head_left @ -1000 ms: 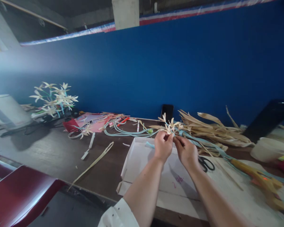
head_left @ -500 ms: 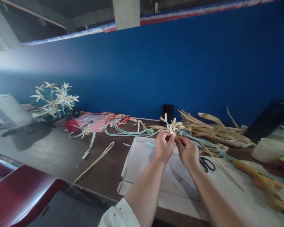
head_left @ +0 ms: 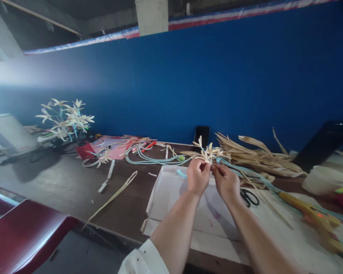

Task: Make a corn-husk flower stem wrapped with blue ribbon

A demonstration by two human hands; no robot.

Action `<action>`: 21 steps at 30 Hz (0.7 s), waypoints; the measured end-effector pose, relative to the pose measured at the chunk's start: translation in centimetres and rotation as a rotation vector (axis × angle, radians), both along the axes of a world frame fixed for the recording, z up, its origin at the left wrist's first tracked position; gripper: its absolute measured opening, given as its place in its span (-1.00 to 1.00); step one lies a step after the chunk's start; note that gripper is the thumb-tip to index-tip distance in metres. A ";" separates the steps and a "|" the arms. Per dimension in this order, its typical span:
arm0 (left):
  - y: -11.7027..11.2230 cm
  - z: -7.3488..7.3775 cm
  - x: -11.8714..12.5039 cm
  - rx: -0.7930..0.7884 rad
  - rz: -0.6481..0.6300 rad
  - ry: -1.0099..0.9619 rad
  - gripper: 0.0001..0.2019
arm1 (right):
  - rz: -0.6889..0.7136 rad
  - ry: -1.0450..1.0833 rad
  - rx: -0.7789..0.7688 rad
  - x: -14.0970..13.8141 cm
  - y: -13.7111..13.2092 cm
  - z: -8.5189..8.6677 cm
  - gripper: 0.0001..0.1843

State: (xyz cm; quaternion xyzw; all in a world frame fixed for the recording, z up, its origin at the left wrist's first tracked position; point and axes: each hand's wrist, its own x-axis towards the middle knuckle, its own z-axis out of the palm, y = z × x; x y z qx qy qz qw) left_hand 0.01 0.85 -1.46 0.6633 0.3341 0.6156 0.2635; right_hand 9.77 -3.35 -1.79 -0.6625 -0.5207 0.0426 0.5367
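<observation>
Both hands are raised over a shallow white cardboard tray (head_left: 162, 190). My left hand (head_left: 198, 177) pinches the base of a small cream leaf flower (head_left: 208, 151) with narrow pointed petals. Close beside it, the fingertips of my right hand (head_left: 227, 183) are closed on the same flower's base, where a pale blue strip (head_left: 247, 170) trails away to the right. The flower stands just above both sets of fingertips.
A heap of dried tan leaves (head_left: 257, 156) lies behind the hands. Black scissors (head_left: 248, 197) and a yellow glue gun (head_left: 311, 217) lie to the right, near a white bowl (head_left: 322, 179). A dark phone (head_left: 202, 135) leans on the blue wall. A finished flower bouquet (head_left: 65, 118) stands far left, a red chair (head_left: 25, 236) at lower left.
The hands stay nearly in place. The flower has turned a little between the fingertips, and the view has shifted slightly.
</observation>
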 end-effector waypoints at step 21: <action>-0.2 0.2 0.0 0.004 0.002 -0.002 -0.89 | -0.013 0.020 -0.002 -0.1 0.0 0.0 -0.60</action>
